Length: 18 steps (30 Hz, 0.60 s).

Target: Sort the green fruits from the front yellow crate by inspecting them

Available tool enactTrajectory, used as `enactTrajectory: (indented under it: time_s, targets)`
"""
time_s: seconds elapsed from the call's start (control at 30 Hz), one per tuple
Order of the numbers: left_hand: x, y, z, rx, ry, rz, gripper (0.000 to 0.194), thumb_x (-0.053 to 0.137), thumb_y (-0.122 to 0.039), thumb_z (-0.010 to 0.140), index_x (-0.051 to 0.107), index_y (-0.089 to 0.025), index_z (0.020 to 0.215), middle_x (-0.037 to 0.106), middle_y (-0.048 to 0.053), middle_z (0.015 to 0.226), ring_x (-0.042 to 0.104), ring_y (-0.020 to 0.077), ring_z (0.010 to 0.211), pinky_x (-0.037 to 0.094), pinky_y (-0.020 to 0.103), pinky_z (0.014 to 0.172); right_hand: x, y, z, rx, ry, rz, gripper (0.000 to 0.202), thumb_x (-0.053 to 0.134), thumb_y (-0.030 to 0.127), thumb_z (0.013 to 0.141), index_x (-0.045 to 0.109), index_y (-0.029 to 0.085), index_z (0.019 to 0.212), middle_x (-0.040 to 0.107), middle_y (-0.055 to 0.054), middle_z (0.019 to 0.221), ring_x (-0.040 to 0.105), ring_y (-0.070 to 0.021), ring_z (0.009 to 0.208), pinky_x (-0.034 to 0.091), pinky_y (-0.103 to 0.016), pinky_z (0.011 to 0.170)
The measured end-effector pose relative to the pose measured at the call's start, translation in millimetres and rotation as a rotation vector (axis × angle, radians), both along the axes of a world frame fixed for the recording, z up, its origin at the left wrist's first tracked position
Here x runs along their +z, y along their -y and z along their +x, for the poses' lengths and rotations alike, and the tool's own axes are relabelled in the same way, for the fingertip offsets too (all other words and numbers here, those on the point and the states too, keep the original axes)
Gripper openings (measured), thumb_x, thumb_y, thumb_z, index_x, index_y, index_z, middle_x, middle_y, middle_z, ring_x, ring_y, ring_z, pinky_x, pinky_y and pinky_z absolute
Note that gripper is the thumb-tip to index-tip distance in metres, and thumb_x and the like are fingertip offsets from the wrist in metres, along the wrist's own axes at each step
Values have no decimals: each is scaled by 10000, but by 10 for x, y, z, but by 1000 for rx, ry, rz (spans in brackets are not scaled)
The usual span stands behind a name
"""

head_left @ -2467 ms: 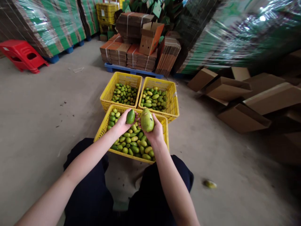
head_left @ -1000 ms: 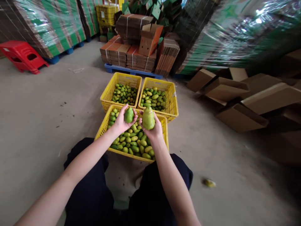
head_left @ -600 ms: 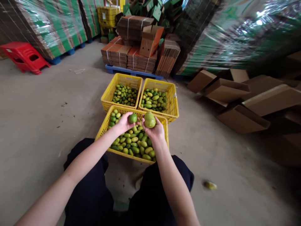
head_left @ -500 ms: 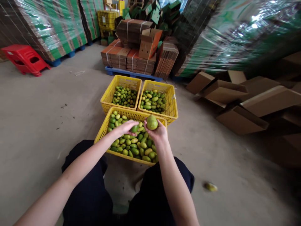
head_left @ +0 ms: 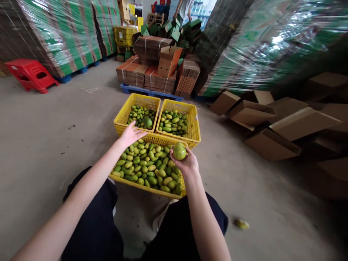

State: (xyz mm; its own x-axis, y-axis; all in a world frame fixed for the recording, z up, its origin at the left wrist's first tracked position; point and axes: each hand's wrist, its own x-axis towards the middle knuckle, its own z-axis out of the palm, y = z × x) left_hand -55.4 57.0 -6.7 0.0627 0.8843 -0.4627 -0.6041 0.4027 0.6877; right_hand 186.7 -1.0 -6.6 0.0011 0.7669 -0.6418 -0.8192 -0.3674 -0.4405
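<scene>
My left hand (head_left: 131, 135) is open with its fingers spread, above the near rim of the back left yellow crate (head_left: 117, 121). Just beyond its fingertips a dark green lemon (head_left: 147, 123) shows larger than the fruit below and looks to be in the air, free of the hand. My right hand (head_left: 187, 162) is palm up, fingers curled round a yellow-green lemon (head_left: 179, 151). Below both hands stands the front yellow crate (head_left: 146, 191), well filled with green and yellowish lemons (head_left: 144, 163). The back right yellow crate (head_left: 194, 125) holds more lemons, mostly toward its left side.
Behind the crates, bundles of flattened cartons (head_left: 160, 79) lie on a blue pallet (head_left: 149, 91). Open cardboard boxes (head_left: 255, 112) lie heaped at right. A red stool (head_left: 32, 74) stands at left. One lemon (head_left: 241, 223) is on the floor. Another person (head_left: 185, 9) is partly visible far back.
My left hand has moved forward and left to the back left crate, opening and letting go of the green lemon. My right hand still holds its lemon. The view has tilted slightly up.
</scene>
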Motion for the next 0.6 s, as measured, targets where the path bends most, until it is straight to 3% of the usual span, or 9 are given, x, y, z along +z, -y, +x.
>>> enactTrajectory:
  time_s: [0.07, 0.13, 0.2, 0.3, 0.4, 0.5, 0.57, 0.6]
  targets:
    - [33, -81, -139, 148, 29, -70, 330, 400, -275, 945, 551, -110, 1186, 655, 143, 973, 694, 205, 903, 603, 312, 775, 17, 22, -5, -1, 6, -16, 198, 379, 269, 919, 561, 203, 956, 675, -85, 838, 656, -210, 747, 573, -346, 602]
    - [-19, -25, -145, 142, -2, -142, 329, 375, -159, 912, 567, -93, 1172, 670, 142, 951, 695, 181, 859, 593, 280, 772, 22, 41, -33, 11, 16, -30, 183, 391, 261, 915, 562, 203, 948, 678, -78, 807, 659, -209, 738, 572, -344, 605]
    - [-106, 94, -54, 43, -56, -156, 312, 397, -93, 864, 613, -86, 1089, 694, 140, 930, 695, 160, 826, 574, 260, 791, -2, 61, -93, 30, 37, -45, 165, 405, 257, 910, 560, 207, 940, 676, -62, 778, 657, -201, 706, 568, -337, 596]
    - [-194, 231, 94, -195, -197, -61, 235, 477, -161, 845, 657, -125, 992, 723, 126, 948, 703, 170, 831, 553, 285, 817, -122, 115, -255, 112, 66, -78, 138, 437, 272, 899, 560, 209, 901, 660, -36, 723, 643, -186, 642, 557, -320, 572]
    - [-191, 272, 135, -399, -637, 95, 232, 495, -271, 861, 679, -164, 954, 735, 105, 951, 701, 205, 861, 532, 321, 829, -350, 256, -481, 298, 95, -112, 145, 469, 301, 888, 569, 196, 879, 647, -25, 694, 627, -174, 600, 552, -314, 562]
    - [-146, 306, 98, -496, -1344, 346, 273, 461, -283, 887, 690, -178, 993, 717, 134, 1067, 661, 265, 1030, 482, 365, 916, -613, 503, -703, 551, 193, -248, 126, 484, 278, 873, 570, 187, 867, 631, -18, 662, 628, -177, 590, 551, -324, 538]
    - [-115, 346, 55, -693, -1701, 433, 331, 425, -291, 913, 676, -160, 1082, 672, 183, 1181, 626, 312, 1111, 459, 411, 940, -742, 652, -797, 631, 229, -323, 81, 497, 228, 849, 566, 192, 830, 629, -24, 651, 629, -188, 579, 544, -343, 511]
    - [-102, 367, 30, -834, -1790, 431, 346, 423, -300, 918, 671, -152, 1109, 657, 198, 1208, 625, 326, 1114, 462, 423, 929, -774, 686, -816, 638, 246, -331, 60, 510, 213, 836, 562, 199, 811, 632, -22, 653, 626, -188, 569, 540, -349, 504]
